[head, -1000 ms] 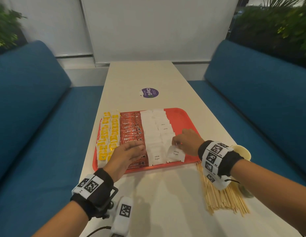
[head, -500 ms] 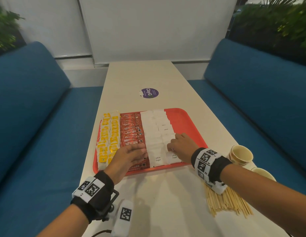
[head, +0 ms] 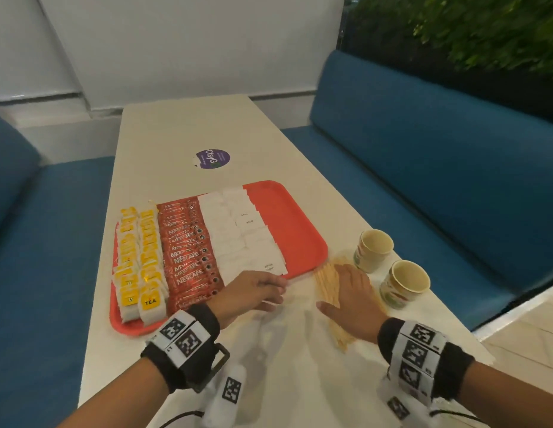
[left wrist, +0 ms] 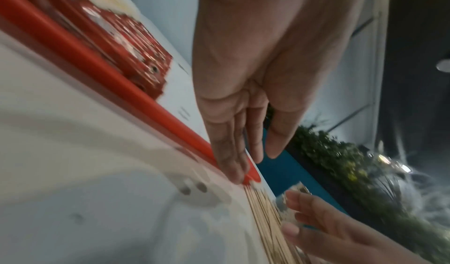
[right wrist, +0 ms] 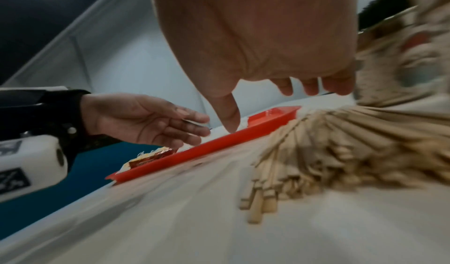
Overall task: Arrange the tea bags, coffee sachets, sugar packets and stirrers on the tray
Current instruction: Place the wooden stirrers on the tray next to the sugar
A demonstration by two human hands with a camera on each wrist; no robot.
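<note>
A red tray (head: 295, 223) on the white table carries yellow tea bags (head: 139, 257) at its left, red coffee sachets (head: 189, 251) in the middle and white sugar packets (head: 238, 230) beside them. Its right part is bare. A pile of wooden stirrers (head: 324, 282) lies on the table just right of the tray's near corner. My right hand (head: 351, 293) is spread flat over that pile, fingers loosely extended; the right wrist view shows the stirrers (right wrist: 328, 152) below the fingers. My left hand (head: 256, 291) hovers open at the tray's near rim (left wrist: 146, 96), holding nothing.
Two paper cups (head: 372, 250) (head: 405, 284) stand on the table right of the stirrers, close to the table's right edge. A purple round sticker (head: 213, 159) lies beyond the tray. Blue benches (head: 438, 168) flank the table on both sides.
My right hand left the sugar packets on the tray and moved right onto the stirrer pile. My left hand came off the coffee sachets and shifted right to the tray's near rim.
</note>
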